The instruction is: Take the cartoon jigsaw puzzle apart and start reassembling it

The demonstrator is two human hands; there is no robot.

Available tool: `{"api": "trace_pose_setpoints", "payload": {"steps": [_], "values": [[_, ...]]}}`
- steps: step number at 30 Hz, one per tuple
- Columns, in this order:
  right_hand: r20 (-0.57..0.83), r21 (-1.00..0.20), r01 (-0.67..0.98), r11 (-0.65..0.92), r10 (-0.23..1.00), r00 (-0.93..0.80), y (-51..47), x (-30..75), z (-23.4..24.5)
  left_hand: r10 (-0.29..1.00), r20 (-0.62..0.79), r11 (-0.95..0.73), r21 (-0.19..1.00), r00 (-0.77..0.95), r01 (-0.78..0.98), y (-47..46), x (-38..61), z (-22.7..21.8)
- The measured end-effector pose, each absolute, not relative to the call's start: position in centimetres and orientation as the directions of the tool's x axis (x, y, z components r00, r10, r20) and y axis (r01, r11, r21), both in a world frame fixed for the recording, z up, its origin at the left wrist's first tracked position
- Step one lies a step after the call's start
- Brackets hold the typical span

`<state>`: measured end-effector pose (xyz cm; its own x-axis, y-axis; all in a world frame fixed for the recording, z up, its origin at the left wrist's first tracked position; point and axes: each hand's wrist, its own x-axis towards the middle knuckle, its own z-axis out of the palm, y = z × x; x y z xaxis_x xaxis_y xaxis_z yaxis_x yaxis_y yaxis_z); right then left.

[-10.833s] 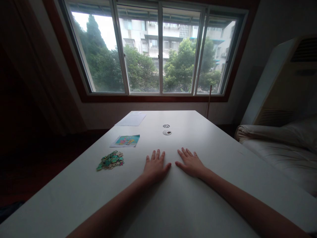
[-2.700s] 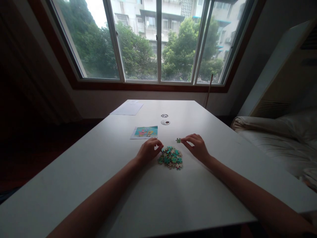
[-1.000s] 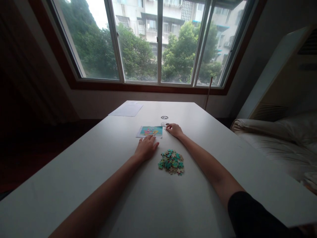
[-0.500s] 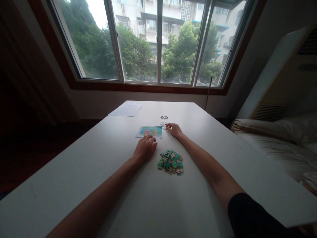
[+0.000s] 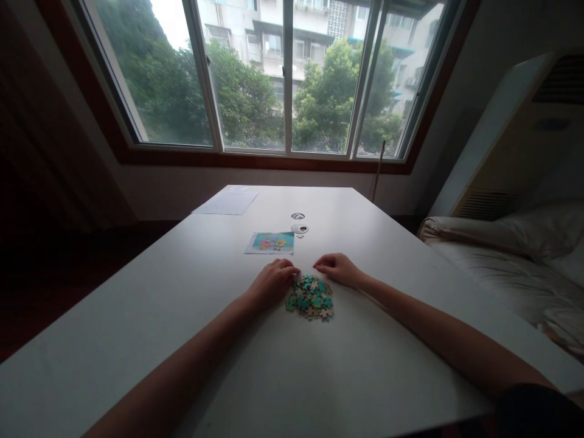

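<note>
A loose heap of jigsaw puzzle pieces, mostly green with some bare tan backs, lies on the white table. Close to its upper left edge rests my left hand, fingers loosely bent and apart, nothing visible in them. Just beyond the heap's upper right is my right hand, its fingers pointing left and slightly apart; I see no piece between them. A printed cartoon picture on a teal ground lies flat past my left hand. Farther off are a round, dark-rimmed disc and a tiny pale piece beside it.
A second round disc lies behind the first. White paper sheets sit at the table's far left corner. Beyond the white table are a window, a thin stick against the wall, and a pale padded seat on the right.
My right hand has drawn back from the near disc to the heap. The left has shifted off the picture's lower edge toward the heap. The view has turned slightly.
</note>
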<state>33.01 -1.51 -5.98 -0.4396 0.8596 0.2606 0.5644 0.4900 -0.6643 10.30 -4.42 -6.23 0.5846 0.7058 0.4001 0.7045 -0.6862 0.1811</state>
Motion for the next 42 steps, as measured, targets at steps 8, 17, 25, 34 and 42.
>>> {"api": "trace_pose_setpoints", "payload": {"steps": [8,17,25,34,42], "values": [[0.228,-0.611,0.625,0.486,0.864,-0.45,-4.2,33.0,-5.5,0.695,0.372,-0.705,0.182,0.616,0.686,-4.7,10.4,-6.7],[0.176,-0.648,0.618,0.445,0.877,-0.447,-4.2,33.2,-5.5,0.69,0.368,-0.715,0.209,0.623,0.668,-5.0,10.5,-6.4],[0.148,-0.784,0.485,0.388,0.875,-0.46,-3.9,33.5,-5.6,0.683,0.371,-0.727,0.256,0.63,0.637,-5.6,10.6,-6.2],[0.182,-0.957,0.133,0.259,0.888,-0.423,-4.0,33.1,-5.5,0.705,0.466,-0.708,0.431,0.534,0.559,-6.3,11.5,-5.6],[0.231,-0.933,0.155,0.326,0.869,-0.439,-5.3,32.2,-4.8,0.819,0.425,-0.572,0.652,0.386,0.498,-8.1,13.1,-4.2]]}}
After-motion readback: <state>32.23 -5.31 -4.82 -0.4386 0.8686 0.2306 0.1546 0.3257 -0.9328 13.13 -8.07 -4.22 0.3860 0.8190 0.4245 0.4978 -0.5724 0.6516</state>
